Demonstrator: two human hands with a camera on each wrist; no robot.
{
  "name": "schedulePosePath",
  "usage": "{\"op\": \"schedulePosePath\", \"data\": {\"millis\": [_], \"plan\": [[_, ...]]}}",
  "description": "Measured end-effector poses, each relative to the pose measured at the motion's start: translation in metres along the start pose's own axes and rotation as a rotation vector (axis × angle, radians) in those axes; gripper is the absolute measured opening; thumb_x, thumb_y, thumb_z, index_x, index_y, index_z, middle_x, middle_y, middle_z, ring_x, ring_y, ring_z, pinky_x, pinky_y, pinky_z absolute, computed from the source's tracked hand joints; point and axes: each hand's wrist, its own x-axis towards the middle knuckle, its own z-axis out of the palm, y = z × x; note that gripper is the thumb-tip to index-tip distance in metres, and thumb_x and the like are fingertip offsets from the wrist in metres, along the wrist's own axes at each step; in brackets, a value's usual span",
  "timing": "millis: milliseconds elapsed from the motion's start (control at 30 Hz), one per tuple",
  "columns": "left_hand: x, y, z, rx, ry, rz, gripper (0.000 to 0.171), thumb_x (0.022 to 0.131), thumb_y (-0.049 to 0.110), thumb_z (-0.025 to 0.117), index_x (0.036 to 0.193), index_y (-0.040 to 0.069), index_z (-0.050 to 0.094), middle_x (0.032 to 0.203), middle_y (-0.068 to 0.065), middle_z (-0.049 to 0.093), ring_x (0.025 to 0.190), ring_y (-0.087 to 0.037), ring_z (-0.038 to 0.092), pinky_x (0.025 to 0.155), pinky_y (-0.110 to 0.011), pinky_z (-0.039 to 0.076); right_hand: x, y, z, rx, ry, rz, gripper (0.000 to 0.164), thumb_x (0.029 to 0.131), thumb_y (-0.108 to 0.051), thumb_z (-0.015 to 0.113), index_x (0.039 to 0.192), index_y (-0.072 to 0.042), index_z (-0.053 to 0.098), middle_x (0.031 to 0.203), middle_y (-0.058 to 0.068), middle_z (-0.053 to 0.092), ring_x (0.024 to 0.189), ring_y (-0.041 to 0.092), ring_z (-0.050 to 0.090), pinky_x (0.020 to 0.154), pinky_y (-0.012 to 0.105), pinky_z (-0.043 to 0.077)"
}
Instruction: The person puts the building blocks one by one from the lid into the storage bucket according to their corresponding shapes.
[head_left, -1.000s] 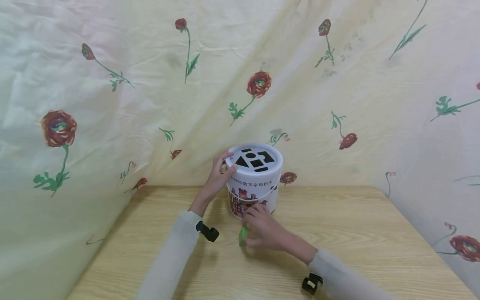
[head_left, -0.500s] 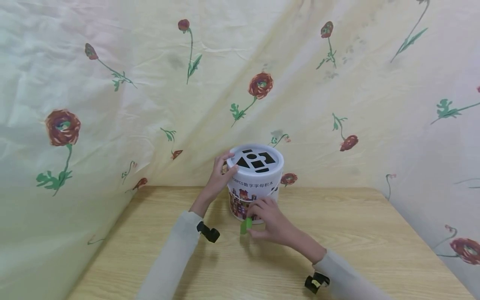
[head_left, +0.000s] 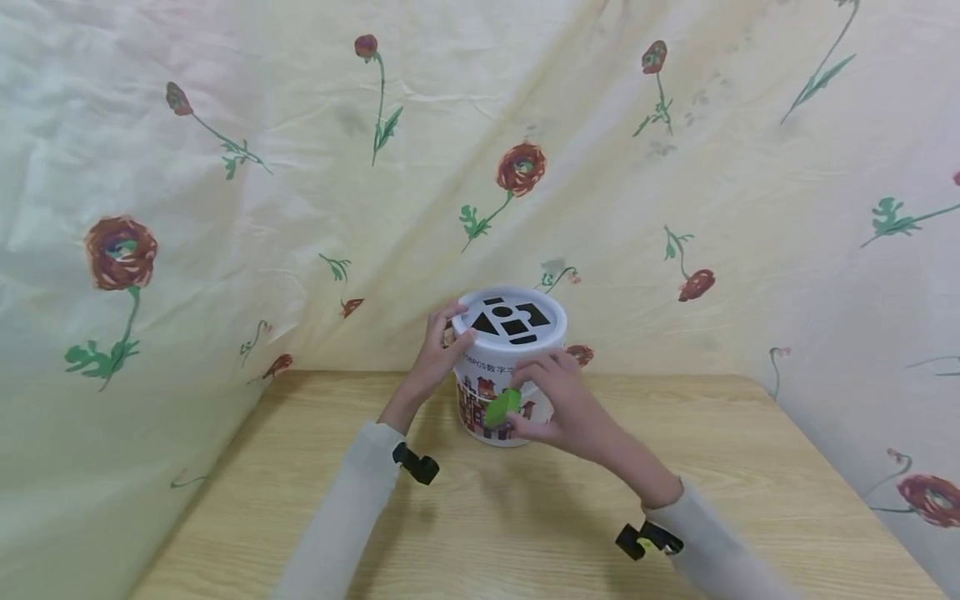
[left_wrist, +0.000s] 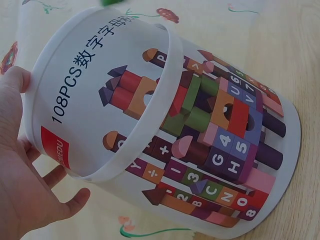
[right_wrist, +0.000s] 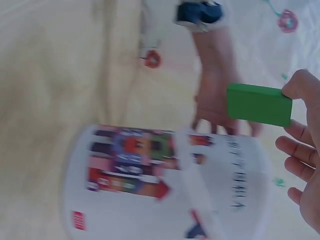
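Observation:
A white lidded bucket (head_left: 480, 427) printed with coloured building blocks stands upright on the wooden table. Its lid (head_left: 548, 332) has several black shaped openings. My left hand (head_left: 433, 354) holds the left side of the lid's rim, the thumb on the near side; the left wrist view shows some fingers (left_wrist: 76, 201) spread off the wall. Between thumb and fingertips, my right hand (head_left: 573, 408) pinches a green rectangular block (right_wrist: 259, 106), raised in front of the bucket's printed wall, below lid height.
The wooden table (head_left: 712, 467) extends on both sides of the bucket. A pale cloth (head_left: 420, 217) with red flowers hangs close behind it and along the sides. The bucket's white carrying handle (left_wrist: 172, 90) hangs down across its front.
My right hand has lifted the green block from near the tabletop up in front of the bucket, slightly to the right, and the block has turned. The left hand and bucket stay put.

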Motion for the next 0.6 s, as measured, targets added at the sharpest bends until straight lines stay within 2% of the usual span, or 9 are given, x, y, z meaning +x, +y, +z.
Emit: {"op": "schedulePosePath", "data": {"millis": [333, 600], "plan": [[0.0, 0.001, -0.001, 0.007, -0.002, -0.009, 0.061, 0.097, 0.041, 0.06, 0.152, 0.024, 0.039, 0.165, 0.0, 0.016, 0.143, -0.03, 0.029, 0.11, -0.055, 0.046, 0.052, 0.013, -0.038, -0.098, 0.148, -0.028, 0.036, 0.077, -0.021, 0.079, 0.101, 0.0, 0.062, 0.11, 0.018, 0.066, 0.104, 0.036, 0.05, 0.096, 0.055, 0.035], [-0.001, 0.001, -0.001, -0.004, -0.006, -0.002, 0.061, 0.098, 0.041, 0.061, 0.152, 0.023, 0.04, 0.164, 0.0, 0.017, 0.143, -0.031, 0.029, 0.11, -0.057, 0.045, 0.084, 0.034, -0.044, -0.195, 0.183, 0.059, 0.038, 0.082, -0.023, 0.081, 0.102, 0.002, 0.06, 0.108, 0.02, 0.065, 0.108, 0.039, 0.047, 0.097, 0.059, 0.034]]}}
